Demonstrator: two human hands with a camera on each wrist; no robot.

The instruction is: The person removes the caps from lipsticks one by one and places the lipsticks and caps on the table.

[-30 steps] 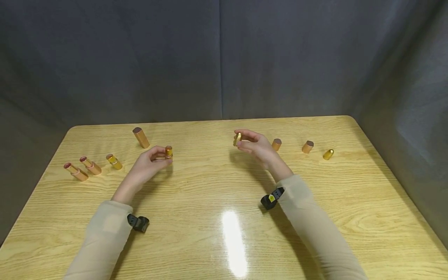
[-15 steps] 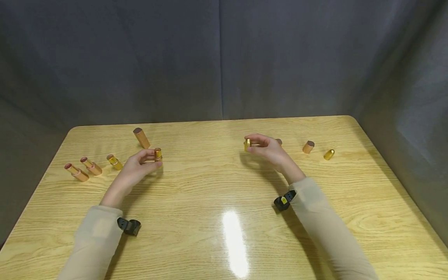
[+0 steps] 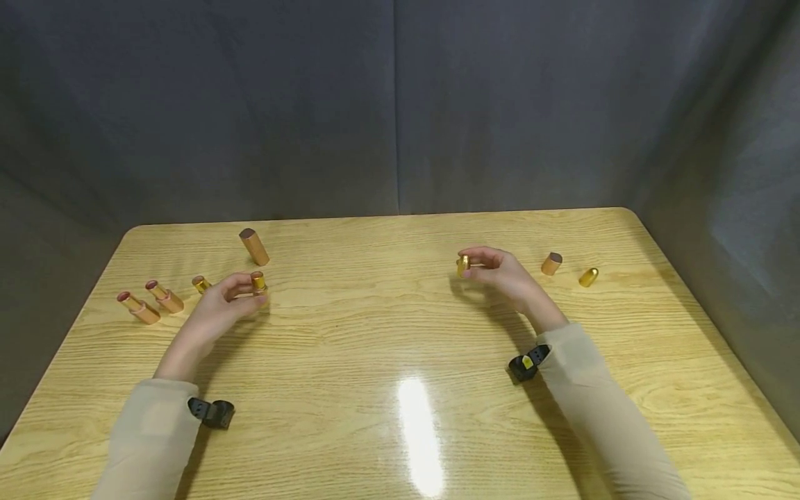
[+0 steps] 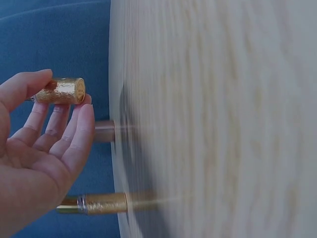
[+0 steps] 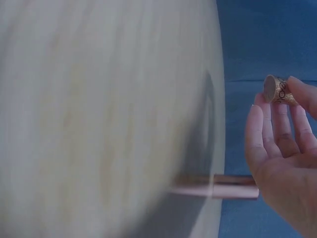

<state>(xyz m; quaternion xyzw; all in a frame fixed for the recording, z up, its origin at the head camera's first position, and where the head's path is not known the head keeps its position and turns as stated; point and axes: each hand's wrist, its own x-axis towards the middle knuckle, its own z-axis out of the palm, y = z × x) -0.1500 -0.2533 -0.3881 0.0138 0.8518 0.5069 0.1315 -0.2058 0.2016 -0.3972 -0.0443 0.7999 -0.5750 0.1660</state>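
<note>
Hands, left [image 3: 215, 310] pinching textured gold cylinder [image 4: 63, 91], right [image 3: 509, 279] pinching seemingly domed gold cap [image 3: 463, 266], wood-grain table [image 3: 337, 375]

The left hand [image 3: 217, 305] and right hand [image 3: 507, 278] have moved apart, perhaps lower.

Head camera: one, worn on the person's head; faces forward and down; widest view, spanning table [image 3: 337, 361] and dark curtain [image 3: 281, 104]. Left wrist camera [image 3: 215, 414]: one, black; close range; looks past left hand [image 3: 215, 309] toward the curtain; picture turned sideways, table upended along its right side. Right wrist camera [image 3: 525, 367]: one, black; close range; looks past right hand [image 3: 507, 279]; table upended along its left side. Shared, head and left wrist: left hand, gold tube [image 3: 259, 281]. Shared, head and right wrist: right hand, gold cap [image 3: 463, 265].
</note>
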